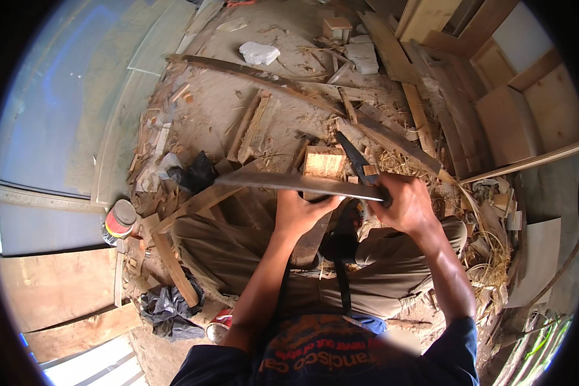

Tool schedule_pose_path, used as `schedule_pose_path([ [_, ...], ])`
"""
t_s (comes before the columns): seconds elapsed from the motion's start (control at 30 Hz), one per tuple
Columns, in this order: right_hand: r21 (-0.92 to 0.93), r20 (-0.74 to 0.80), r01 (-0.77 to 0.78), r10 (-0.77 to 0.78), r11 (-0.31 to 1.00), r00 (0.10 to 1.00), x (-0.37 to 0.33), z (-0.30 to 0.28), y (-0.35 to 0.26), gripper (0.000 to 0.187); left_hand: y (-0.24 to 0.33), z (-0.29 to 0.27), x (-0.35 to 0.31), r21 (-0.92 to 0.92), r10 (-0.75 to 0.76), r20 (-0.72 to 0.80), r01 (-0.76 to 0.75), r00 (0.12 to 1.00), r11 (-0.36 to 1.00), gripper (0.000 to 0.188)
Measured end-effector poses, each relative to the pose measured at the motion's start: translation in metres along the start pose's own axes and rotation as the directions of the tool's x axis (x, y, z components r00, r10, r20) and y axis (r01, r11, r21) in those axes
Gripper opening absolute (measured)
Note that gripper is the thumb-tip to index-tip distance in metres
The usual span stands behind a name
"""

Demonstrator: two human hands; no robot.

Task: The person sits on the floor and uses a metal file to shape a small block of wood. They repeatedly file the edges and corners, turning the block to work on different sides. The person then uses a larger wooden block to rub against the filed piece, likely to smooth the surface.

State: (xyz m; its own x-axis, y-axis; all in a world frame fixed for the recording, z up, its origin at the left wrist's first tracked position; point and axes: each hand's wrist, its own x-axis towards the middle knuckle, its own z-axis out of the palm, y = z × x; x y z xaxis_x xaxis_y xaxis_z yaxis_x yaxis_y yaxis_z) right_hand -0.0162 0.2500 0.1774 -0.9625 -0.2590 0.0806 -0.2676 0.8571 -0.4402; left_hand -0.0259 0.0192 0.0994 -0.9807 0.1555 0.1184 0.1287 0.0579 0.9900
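My right hand [402, 202] is closed around the dark handle of a machete [289, 183], whose long metal blade points left across my lap. Just beyond the blade, a pale wooden block [325, 161] stands in bright light. My left hand [302, 212] is curled at the block's near side, with its thumb toward the right; the blade passes over its fingers and partly hides them. A dark, narrow flat piece [352, 151] slants beside the block near my right hand. Under my left hand, a dark board [310, 248] runs between my legs.
A long timber beam [257, 74] crosses the dirt floor ahead. Offcuts and shavings surround my crossed legs. A can [120, 219] and a black plastic bag [172, 312] lie on the left. Wooden panels [508, 119] lean at the right; a white lump [259, 53] lies far ahead.
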Motion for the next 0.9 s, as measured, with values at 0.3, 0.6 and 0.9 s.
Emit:
schedule_pose_path([
  [0.3,-0.306,-0.148,0.236,-0.291,0.922,0.945,-0.005,0.03,0.037,0.028,0.001,0.02,-0.004,0.156,0.25,-0.15,-0.227,0.957,0.961,0.044],
  [0.6,-0.226,-0.518,-0.143,0.005,0.963,0.855,-0.004,0.048,0.122,0.016,0.005,0.0,0.016,-0.281,-0.249,-0.315,0.161,0.916,0.946,0.026],
  [0.9,0.341,-0.248,-0.264,0.358,0.902,0.9,-0.023,0.019,0.057,0.028,0.006,-0.01,0.02,-0.074,-0.062,-0.275,0.044,0.96,0.996,0.03],
])
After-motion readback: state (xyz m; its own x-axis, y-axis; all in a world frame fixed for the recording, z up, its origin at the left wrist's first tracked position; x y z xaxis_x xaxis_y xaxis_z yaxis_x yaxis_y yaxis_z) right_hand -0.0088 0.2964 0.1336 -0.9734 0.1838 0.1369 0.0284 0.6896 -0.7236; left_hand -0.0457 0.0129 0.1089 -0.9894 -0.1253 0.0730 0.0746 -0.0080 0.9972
